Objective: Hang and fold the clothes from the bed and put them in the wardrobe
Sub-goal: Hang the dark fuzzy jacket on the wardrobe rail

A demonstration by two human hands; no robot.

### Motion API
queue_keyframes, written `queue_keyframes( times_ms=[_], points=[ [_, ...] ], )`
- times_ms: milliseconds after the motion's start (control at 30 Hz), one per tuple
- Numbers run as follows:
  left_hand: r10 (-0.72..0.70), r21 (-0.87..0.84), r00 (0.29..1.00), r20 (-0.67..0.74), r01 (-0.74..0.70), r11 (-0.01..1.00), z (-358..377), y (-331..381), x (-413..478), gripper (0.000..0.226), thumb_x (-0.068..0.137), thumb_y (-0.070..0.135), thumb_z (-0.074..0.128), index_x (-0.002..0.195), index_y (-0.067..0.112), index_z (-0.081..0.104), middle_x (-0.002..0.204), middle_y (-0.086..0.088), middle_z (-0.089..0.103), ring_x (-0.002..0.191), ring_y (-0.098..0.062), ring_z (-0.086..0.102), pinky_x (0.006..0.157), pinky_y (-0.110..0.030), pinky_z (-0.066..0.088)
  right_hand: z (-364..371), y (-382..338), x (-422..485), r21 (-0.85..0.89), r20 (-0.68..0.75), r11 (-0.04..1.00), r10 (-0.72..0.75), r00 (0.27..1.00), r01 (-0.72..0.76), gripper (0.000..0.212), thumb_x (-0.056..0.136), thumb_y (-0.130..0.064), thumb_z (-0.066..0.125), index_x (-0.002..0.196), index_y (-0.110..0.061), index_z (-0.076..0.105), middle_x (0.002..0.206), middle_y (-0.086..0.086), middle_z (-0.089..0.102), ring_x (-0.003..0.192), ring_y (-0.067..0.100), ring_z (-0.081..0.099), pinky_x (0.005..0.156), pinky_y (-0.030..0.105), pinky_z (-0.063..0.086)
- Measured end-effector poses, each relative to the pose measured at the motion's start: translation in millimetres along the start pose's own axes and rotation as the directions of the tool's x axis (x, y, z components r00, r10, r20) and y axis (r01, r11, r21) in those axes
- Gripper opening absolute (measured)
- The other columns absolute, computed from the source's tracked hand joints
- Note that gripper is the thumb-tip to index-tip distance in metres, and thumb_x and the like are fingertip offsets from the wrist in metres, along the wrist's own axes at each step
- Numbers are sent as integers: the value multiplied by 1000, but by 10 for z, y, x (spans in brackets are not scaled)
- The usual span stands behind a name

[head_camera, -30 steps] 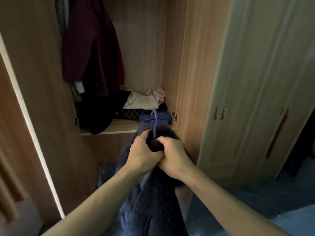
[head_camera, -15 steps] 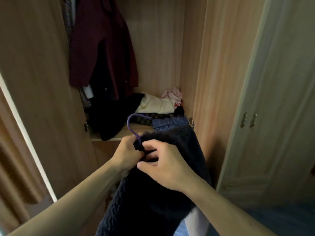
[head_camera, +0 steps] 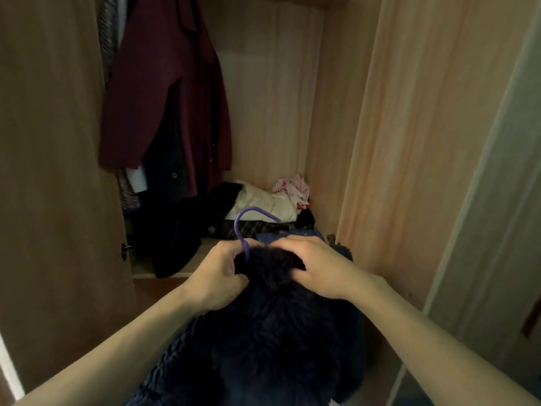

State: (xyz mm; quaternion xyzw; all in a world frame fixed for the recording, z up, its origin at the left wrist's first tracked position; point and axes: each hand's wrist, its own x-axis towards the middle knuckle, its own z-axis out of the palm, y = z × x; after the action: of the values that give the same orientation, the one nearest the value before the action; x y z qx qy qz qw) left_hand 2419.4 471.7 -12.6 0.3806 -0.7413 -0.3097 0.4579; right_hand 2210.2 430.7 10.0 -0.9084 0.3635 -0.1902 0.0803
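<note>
Closely paired, left hand (head_camera: 218, 276) and right hand (head_camera: 316, 268) clutching fleece (head_camera: 278, 332) at collar — purple hook (head_camera: 237, 225) rising just beyond left hand, nearer it than right, tip curling rightward.

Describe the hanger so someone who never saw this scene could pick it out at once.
In the open wardrobe, a maroon coat hangs left above a cluttered shelf. In front of it, the left hand and right hand grip a dark fluffy garment. The hanger's hook rises from its top beside the left hand: the only thin, purple, curved thing.
</note>
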Motion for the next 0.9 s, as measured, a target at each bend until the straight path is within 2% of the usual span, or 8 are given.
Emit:
queue_keyframes(
  times_ms=[133, 200, 367, 500, 633, 767, 833, 900],
  points=[
    [49, 101, 998, 36, -52, 994, -79, -148, 152, 72, 64, -27, 45, 116, 18, 69, 110, 10, 72, 112, -4, 64, 95, -28, 53, 129, 165, 177, 14, 14, 1000, -7, 1000, 7, 25, 88, -9, 59, 106, -26, 60, 99, -7, 59, 96, 13, 57, 86, 44, 49],
    [54, 117, 998, 38, -59, 991, -89, -198, 244, 72, 64, -26, 45, 114, 19, 69, 110, 12, 71, 112, -2, 63, 94, -24, 53, 233, 271, 238, 53, -47, 999, -4, 999, 6, 28, 87, -7, 58, 92, -33, 53, 93, -11, 57, 90, 13, 57, 79, 47, 49],
    [34, 246, 999, 7, -35, 969, -196, -257, 546, 70, 71, -23, 50, 122, 23, 64, 114, 16, 67, 113, 5, 59, 93, -18, 51, 488, 518, 458, 253, -341, 958, -45, 939, 137, 20, 87, -4, 58, 101, -19, 59, 96, -7, 59, 90, 14, 60, 72, 42, 48],
    [61, 423, 998, -20, -46, 905, -254, -280, 807, 75, 76, -18, 53, 135, 29, 54, 124, 12, 60, 119, -1, 54, 93, -17, 48, 482, 802, 686, 283, -506, 925, -81, 859, 254, 24, 86, -1, 62, 107, -13, 65, 101, -4, 64, 95, 15, 63, 75, 39, 51],
    [163, 633, 986, -18, -115, 766, -232, -296, 1051, 62, 77, -18, 56, 125, 22, 58, 118, 11, 58, 114, -13, 48, 94, -22, 39, 395, 1069, 899, 343, -608, 873, -75, 790, 346, 17, 87, -3, 66, 100, -15, 67, 93, -10, 65, 87, 7, 62, 69, 26, 47],
    [177, 763, 983, -55, -74, 642, -188, -387, 1272, 53, 80, -13, 56, 121, 21, 57, 123, 12, 52, 109, -16, 45, 93, -24, 38, 380, 1288, 1060, 377, -653, 840, -57, 755, 390, 17, 87, -4, 69, 100, -15, 69, 92, -11, 67, 86, 8, 64, 69, 26, 49],
    [200, 888, 970, -139, 33, 459, -126, -481, 1313, 34, 87, 2, 54, 117, 18, 58, 116, 5, 53, 99, -22, 48, 76, -36, 48, 401, 1382, 1102, 401, -669, 824, -35, 742, 401, 18, 87, 0, 69, 99, -13, 69, 92, -9, 68, 86, 7, 65, 70, 23, 48],
    [215, 938, 935, -282, 222, 266, -65, -552, 1345, 20, 96, 25, 43, 106, 15, 57, 100, 1, 53, 83, -23, 52, 47, -37, 46, 425, 1462, 1135, 441, -673, 802, -2, 740, 403, 19, 86, 4, 69, 99, -11, 70, 92, -6, 69, 86, 9, 66, 71, 25, 51]
  ],
)
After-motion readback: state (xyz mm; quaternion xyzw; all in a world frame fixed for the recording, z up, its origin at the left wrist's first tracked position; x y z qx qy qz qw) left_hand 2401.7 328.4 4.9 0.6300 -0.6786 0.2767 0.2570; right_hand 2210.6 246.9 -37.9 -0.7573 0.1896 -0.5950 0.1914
